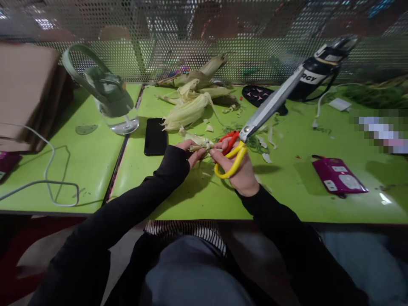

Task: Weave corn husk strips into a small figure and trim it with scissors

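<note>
Between the fingertips of both hands is a small bundle of pale corn husk (198,141), pinched above the green table (188,199). My left hand (193,156) is closed on its left part. Scissors (266,108) with one red and one yellow handle loop hang on my right hand (242,174), their blades together and pointing up to the right. The thumb and fingers of that hand also pinch the bundle's right end. Behind the hands lies a heap of corn husks (186,111). Green string (254,143) and husk scraps (267,158) lie beside the right hand.
A black phone (155,138) and a green-lidded water bottle (111,100) stand to the left, beyond them brown paper bags (24,93). On the right are a black bottle (315,76), a black oval object (258,94) and a purple power socket (339,175). A perforated metal screen (159,38) borders the back.
</note>
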The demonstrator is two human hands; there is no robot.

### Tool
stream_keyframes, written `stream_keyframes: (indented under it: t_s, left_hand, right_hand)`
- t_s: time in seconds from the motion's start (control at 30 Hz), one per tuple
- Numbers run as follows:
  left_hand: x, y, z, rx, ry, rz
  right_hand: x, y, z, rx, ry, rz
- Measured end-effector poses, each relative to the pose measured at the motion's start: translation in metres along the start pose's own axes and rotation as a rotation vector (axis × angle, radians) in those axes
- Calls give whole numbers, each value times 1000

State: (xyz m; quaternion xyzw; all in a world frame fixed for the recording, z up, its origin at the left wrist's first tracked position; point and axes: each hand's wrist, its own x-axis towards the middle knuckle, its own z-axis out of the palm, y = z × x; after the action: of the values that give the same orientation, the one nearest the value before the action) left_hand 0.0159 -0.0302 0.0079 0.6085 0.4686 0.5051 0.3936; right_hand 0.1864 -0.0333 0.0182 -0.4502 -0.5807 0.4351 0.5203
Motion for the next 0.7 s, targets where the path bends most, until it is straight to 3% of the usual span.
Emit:
stream_keyframes:
  t_s: [0.07, 0.23, 0.3, 0.4, 0.47, 0.57, 0.7]
  left_hand:
    - [1, 1, 2, -72, -6, -29]
    - [6, 1, 8, -478, -97, -339]
    - [9, 2, 5, -541, -68, -382]
    - [15, 7, -5, -658, 84, -330]
    - [19, 12, -13, -728, 153, -288]
    - [23, 18, -20, -792, 178, -237]
    - [24, 22, -22, -830, 220, -170]
  right_hand:
    - [1, -1, 2, -31, -9, -23]
    - [3, -4, 3, -5, -44, -2]
    - [2, -5, -1, -3, -53, 15]
    - [-2, -2, -15, -52, -112, 31]
    - [-5, 1, -25, -114, -273, 74]
    - [-9, 7, -34, -144, -483, 184]
    - [-10, 11, -36, -106, -597, 228]
